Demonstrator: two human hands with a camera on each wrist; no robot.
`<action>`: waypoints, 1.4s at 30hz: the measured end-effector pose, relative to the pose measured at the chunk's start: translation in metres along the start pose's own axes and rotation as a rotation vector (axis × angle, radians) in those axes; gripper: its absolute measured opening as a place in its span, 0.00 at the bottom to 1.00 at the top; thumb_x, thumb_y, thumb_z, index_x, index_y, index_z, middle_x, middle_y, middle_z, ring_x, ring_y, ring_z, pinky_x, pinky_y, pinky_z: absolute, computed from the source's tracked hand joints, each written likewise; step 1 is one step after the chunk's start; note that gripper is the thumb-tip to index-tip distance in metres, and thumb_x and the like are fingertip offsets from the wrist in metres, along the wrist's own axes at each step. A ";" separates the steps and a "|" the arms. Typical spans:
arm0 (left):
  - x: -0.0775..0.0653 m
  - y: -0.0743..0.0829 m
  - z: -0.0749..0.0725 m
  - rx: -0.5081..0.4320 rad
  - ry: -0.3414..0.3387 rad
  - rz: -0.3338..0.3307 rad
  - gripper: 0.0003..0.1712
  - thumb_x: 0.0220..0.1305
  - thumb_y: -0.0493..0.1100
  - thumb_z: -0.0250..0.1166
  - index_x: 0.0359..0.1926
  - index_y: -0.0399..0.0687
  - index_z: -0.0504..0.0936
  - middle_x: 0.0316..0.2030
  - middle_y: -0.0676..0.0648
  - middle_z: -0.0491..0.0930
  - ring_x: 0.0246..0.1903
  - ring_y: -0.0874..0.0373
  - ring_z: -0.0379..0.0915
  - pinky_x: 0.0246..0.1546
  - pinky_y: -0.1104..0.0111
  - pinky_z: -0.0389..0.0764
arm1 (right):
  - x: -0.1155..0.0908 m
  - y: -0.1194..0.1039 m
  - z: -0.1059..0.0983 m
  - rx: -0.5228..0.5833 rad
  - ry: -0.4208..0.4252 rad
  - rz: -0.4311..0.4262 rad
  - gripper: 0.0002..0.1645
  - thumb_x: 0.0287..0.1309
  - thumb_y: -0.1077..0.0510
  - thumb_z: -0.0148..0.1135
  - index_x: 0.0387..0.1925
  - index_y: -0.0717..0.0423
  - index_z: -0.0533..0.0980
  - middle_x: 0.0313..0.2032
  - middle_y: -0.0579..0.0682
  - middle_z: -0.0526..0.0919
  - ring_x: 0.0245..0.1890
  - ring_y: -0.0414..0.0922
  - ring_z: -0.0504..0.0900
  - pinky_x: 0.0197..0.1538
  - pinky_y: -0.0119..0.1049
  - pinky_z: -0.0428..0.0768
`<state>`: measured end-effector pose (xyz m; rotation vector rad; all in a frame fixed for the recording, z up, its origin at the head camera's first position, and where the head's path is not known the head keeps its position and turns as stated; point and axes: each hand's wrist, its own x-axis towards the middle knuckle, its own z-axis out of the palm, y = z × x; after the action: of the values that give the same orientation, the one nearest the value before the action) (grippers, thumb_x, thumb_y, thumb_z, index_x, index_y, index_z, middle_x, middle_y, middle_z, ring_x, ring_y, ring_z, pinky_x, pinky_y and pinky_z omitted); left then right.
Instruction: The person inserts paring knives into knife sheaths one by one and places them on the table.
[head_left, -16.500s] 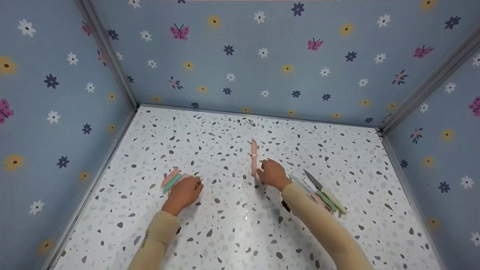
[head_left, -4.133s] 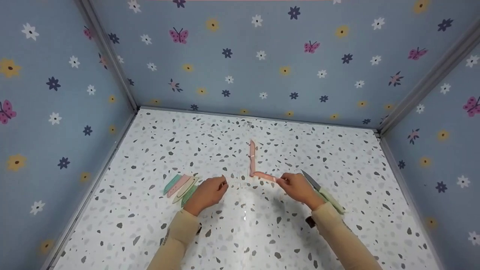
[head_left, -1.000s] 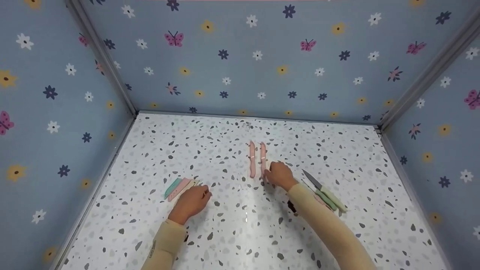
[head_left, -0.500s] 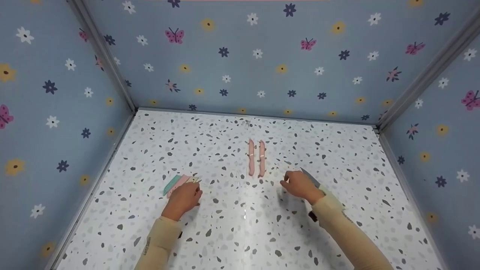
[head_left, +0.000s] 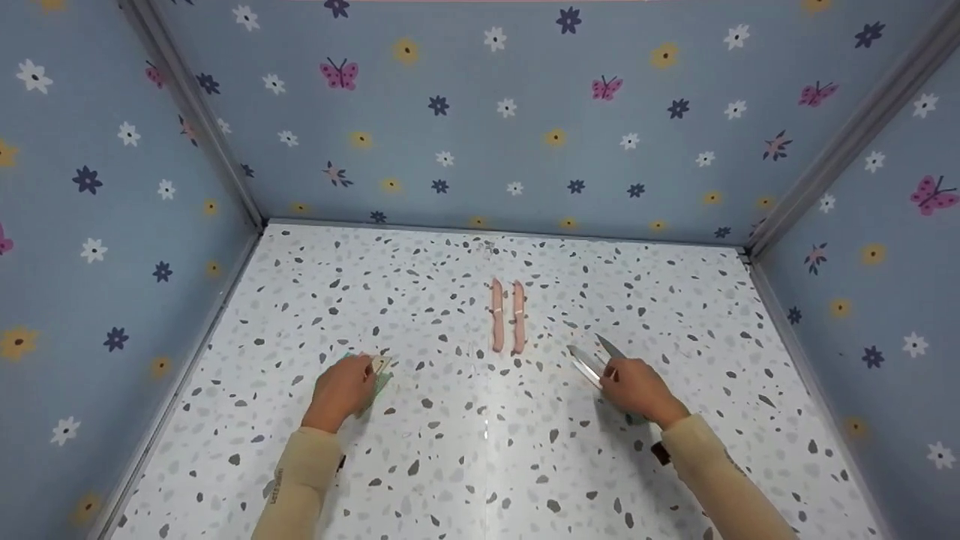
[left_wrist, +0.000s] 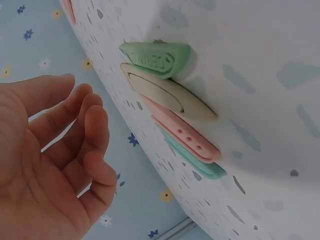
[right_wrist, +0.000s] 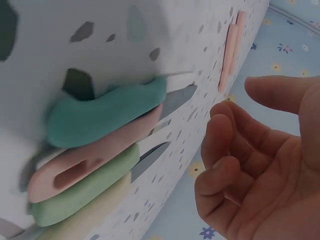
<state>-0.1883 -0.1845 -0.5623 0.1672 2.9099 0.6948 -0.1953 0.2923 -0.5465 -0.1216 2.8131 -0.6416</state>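
Observation:
My left hand (head_left: 341, 390) hovers over a row of knife sheaths, its fingers loosely bent and holding nothing. The left wrist view shows them side by side: a green sheath (left_wrist: 157, 57), a cream sheath (left_wrist: 170, 92), a pink sheath (left_wrist: 185, 127) and a teal sheath (left_wrist: 192, 157). Just above the unsheathed knives is my right hand (head_left: 641, 390), thumb apart from its curved fingers. In the right wrist view lie a teal-handled knife (right_wrist: 110, 112), a pink-handled knife (right_wrist: 100, 155), a green-handled knife (right_wrist: 90, 187) and a cream-handled knife (right_wrist: 90, 215).
Two sheathed pink knives (head_left: 497, 319) lie parallel at the middle of the speckled white tabletop (head_left: 450, 465). Bare blades (head_left: 585, 366) point away from me at the right. Flowered blue panels (head_left: 480, 112) wall in the back and both sides.
Earlier one sheathed pink knife lay at the middle; my right hand has set a second beside it and let go. Since then, that hand has moved right to the knives, and my left hand slightly left.

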 end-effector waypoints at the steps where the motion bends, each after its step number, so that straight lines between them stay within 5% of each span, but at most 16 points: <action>1: 0.000 -0.003 -0.002 -0.002 0.007 -0.001 0.07 0.67 0.39 0.55 0.32 0.41 0.75 0.24 0.48 0.72 0.24 0.56 0.65 0.27 0.59 0.69 | 0.000 0.002 0.000 0.000 0.003 0.004 0.09 0.60 0.55 0.59 0.35 0.58 0.78 0.24 0.48 0.76 0.21 0.43 0.74 0.24 0.38 0.71; 13: 0.016 -0.039 -0.011 0.037 0.115 -0.082 0.08 0.66 0.37 0.56 0.39 0.35 0.79 0.33 0.39 0.74 0.35 0.45 0.71 0.36 0.52 0.73 | -0.009 0.019 0.002 0.032 0.019 0.020 0.10 0.60 0.55 0.59 0.36 0.60 0.78 0.25 0.49 0.77 0.21 0.43 0.74 0.24 0.38 0.72; 21: 0.022 -0.060 -0.006 0.015 0.085 -0.219 0.14 0.67 0.35 0.53 0.52 0.33 0.74 0.43 0.33 0.73 0.44 0.38 0.71 0.42 0.48 0.73 | -0.009 0.023 0.002 0.036 0.012 0.042 0.11 0.61 0.54 0.59 0.35 0.58 0.78 0.23 0.48 0.76 0.21 0.43 0.74 0.25 0.38 0.72; 25: 0.021 -0.064 -0.002 -0.008 0.044 -0.249 0.16 0.68 0.37 0.52 0.54 0.32 0.73 0.44 0.33 0.73 0.46 0.37 0.71 0.45 0.47 0.72 | -0.009 0.026 0.003 0.031 0.023 0.037 0.12 0.62 0.53 0.59 0.35 0.58 0.78 0.23 0.47 0.76 0.21 0.43 0.74 0.25 0.38 0.72; 34: 0.013 -0.064 0.003 -0.033 0.055 -0.207 0.14 0.67 0.39 0.54 0.47 0.30 0.76 0.39 0.35 0.76 0.41 0.42 0.74 0.43 0.49 0.73 | -0.008 0.034 0.003 0.039 0.054 0.035 0.12 0.63 0.54 0.57 0.35 0.60 0.78 0.23 0.48 0.76 0.21 0.43 0.72 0.24 0.38 0.71; 42: 0.017 -0.063 0.003 -0.049 0.045 -0.232 0.13 0.66 0.39 0.56 0.43 0.30 0.76 0.36 0.37 0.74 0.37 0.45 0.73 0.41 0.50 0.73 | -0.008 0.045 0.001 0.117 0.058 0.152 0.12 0.64 0.53 0.55 0.35 0.58 0.76 0.23 0.49 0.76 0.22 0.44 0.74 0.24 0.37 0.72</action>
<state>-0.2091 -0.2367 -0.5962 -0.1909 2.8862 0.7363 -0.1889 0.3336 -0.5652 0.1329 2.7962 -0.7821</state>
